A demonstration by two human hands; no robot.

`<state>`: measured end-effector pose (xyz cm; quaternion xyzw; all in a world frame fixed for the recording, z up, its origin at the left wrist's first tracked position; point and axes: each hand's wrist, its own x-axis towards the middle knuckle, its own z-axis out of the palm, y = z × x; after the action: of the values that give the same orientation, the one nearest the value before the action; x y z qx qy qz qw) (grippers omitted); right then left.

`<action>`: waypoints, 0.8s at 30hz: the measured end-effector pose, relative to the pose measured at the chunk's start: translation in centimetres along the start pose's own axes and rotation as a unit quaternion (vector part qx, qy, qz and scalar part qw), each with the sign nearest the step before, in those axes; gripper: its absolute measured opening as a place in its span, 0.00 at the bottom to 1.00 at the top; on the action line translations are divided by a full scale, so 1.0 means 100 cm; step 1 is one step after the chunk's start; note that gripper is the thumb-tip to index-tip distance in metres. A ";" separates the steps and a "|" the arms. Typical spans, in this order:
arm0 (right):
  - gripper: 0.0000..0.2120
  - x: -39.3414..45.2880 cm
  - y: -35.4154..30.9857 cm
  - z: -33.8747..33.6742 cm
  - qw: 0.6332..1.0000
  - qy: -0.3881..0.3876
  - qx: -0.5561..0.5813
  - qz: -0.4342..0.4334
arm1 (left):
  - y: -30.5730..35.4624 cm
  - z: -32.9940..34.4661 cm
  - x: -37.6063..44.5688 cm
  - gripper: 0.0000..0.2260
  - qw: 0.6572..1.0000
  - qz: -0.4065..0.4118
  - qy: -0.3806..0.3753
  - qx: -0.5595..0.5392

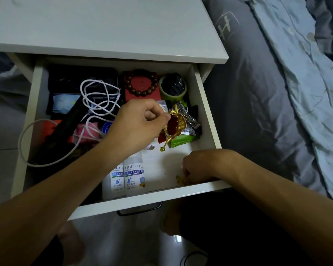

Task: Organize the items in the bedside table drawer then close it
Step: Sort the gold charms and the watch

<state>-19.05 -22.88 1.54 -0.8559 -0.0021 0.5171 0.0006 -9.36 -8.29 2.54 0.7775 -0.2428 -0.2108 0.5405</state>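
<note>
Two hands are in the open drawer point(204, 104), and I order what matters from big to small. Behind my left hand point(140, 120) lie the white cable point(96, 96), the bead bracelet point(140, 84) on a red box point(142, 96) and a tape roll point(173, 86); below its wrist stand two white bottles point(123, 177).

My left hand pinches the rim of a small red and gold pouch point(176, 125) between thumb and fingertips, lifted just clear of the clutter, with a metal watch point(186, 114) right behind it. The pouch looks soft, light and limp, so I judge the rim the best place to hold; anything lower would fold away. Its mouth faces up toward my fingers, its long axis hangs downward from the pinch, and a gold cord end dangles below.

My right hand point(202, 166) curls over small yellowish bits point(182, 179) at the drawer's front edge, near side of the pouch. They look tiny and loose; whether it actually grips them, I cannot tell.
</note>
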 end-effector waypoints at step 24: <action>0.13 0.001 0.003 0.007 0.978 -0.018 0.202 -0.039 | -0.009 0.007 -0.003 0.07 0.998 0.036 -0.011 0.045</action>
<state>-19.66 -23.15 1.13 -0.8277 0.0692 0.5221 0.1939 -9.90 -8.33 1.46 0.7893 -0.2860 -0.1889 0.5095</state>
